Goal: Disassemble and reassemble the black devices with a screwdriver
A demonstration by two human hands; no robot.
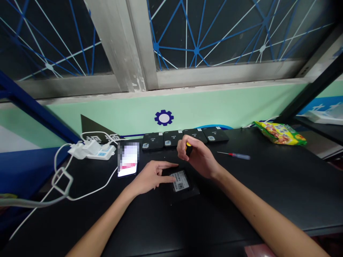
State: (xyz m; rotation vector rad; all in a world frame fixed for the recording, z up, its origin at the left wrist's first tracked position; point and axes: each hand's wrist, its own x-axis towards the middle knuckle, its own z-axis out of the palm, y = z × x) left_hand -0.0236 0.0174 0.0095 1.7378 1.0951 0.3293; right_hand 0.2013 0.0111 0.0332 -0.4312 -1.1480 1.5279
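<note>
A flat black box point(193, 192) with a white printed label point(181, 180) lies on the dark table in front of me. My left hand point(154, 176) holds its left side, thumb on the label and forefinger stretched along the far edge. Above the box's far right part, my right hand point(197, 153) is closed around a yellow-and-black handled tool point(189, 145). The tool's lower end is hidden, so I cannot tell whether it touches the box. To the right lies a thin screwdriver point(239, 156) with a clear bluish handle.
Several similar black boxes point(152, 141) stand in a row along the wall. A lit phone point(128, 159) lies left of my hands, near a white power strip point(103, 152) with plugs and loose cables point(88, 197). A yellow-green snack bag point(281, 134) sits at the far right.
</note>
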